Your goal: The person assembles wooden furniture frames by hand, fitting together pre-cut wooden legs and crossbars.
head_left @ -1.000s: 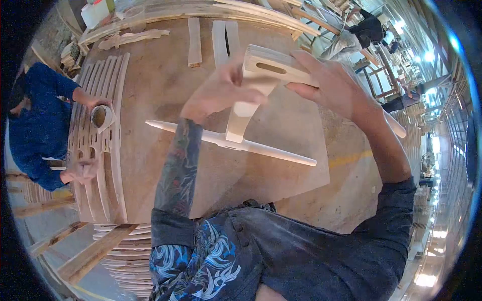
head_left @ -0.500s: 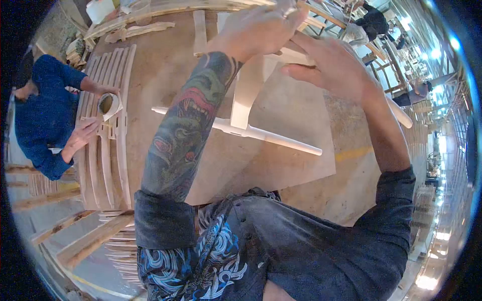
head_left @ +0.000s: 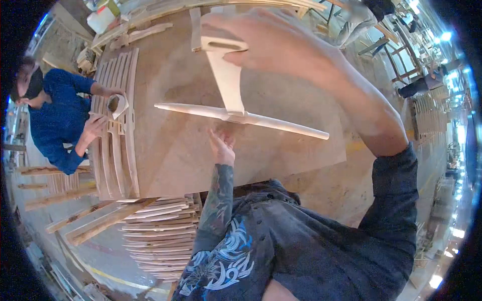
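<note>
My right hand [head_left: 271, 42] grips the slotted upper end of a pale wooden slat [head_left: 227, 80], its fingers wrapped over the top edge. The slat's lower end meets the middle of a round, tapered wooden rod [head_left: 288, 126], so the two form an upside-down T. Just below the rod, my left hand [head_left: 222, 147] is turned palm up with fingers apart, holding nothing. Its fingertips are close under the rod, left of the joint. Both pieces show above the brown worktable [head_left: 175, 160].
Across at the left, a person [head_left: 60, 110] in blue holds a cup-like container [head_left: 118, 104] over a row of curved slats [head_left: 131, 165]. More slats [head_left: 160, 241] are stacked below the table edge. Another board [head_left: 195, 30] lies at the back.
My left hand has dropped from the slat's top to below the rod and opened. My right hand has moved left onto the slat's end, and the slat now tilts the other way.
</note>
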Action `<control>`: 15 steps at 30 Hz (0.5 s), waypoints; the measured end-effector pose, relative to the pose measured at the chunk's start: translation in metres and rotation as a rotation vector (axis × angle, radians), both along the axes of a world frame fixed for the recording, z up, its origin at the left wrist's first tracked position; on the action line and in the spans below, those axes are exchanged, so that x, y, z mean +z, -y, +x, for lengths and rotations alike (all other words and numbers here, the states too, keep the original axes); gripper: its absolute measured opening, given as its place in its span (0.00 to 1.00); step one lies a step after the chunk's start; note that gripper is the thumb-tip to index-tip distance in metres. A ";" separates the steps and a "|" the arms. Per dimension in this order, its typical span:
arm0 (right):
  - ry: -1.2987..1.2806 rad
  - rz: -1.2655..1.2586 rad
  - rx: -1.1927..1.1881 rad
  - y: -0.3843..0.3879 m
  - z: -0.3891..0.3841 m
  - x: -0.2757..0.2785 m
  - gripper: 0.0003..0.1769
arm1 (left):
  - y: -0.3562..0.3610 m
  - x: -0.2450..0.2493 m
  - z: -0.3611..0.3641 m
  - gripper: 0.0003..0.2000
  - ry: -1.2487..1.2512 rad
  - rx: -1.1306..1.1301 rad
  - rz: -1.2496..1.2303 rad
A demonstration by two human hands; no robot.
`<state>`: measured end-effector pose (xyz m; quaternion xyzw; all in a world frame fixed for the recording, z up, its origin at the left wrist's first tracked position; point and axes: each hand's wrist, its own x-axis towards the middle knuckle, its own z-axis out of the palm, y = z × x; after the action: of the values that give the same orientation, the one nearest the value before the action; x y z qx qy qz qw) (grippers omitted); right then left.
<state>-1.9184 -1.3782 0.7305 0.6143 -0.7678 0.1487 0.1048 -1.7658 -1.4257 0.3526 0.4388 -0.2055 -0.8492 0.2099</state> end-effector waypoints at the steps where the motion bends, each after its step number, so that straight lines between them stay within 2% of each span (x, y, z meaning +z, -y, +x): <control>1: -0.032 0.052 -0.019 -0.007 0.004 0.006 0.22 | 0.001 0.003 -0.009 0.34 0.002 -0.015 -0.017; 2: -0.031 0.036 -0.038 -0.014 0.007 0.013 0.22 | 0.004 0.007 -0.019 0.35 0.083 0.000 -0.095; 4: -0.010 0.213 0.021 -0.030 0.010 0.025 0.12 | 0.011 0.013 -0.041 0.36 0.159 -0.008 -0.191; 6: -0.072 0.178 0.023 -0.049 0.008 0.018 0.15 | 0.027 0.006 -0.060 0.30 0.263 -0.037 0.024; 7: -0.139 0.157 0.049 -0.062 0.005 0.011 0.18 | 0.036 -0.011 -0.062 0.30 0.257 -0.061 0.002; 8: -0.152 0.137 0.022 -0.076 0.002 0.007 0.18 | 0.046 -0.039 -0.065 0.28 0.125 -0.110 -0.097; 11: -0.138 -0.028 0.013 -0.133 -0.012 -0.008 0.19 | 0.044 -0.065 -0.073 0.27 -0.153 -0.124 -0.332; 13: -0.040 -0.048 -0.037 -0.170 -0.031 -0.018 0.21 | 0.054 -0.076 -0.087 0.28 -0.222 -0.088 -0.265; 15: -0.005 -0.048 -0.047 -0.202 -0.052 -0.026 0.19 | 0.044 -0.078 -0.086 0.29 -0.164 -0.251 -0.490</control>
<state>-1.9703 -1.1763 0.7045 0.5940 -0.7779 0.1629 0.1249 -1.8518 -1.4692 0.2745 0.2760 -0.4395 -0.8263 0.2189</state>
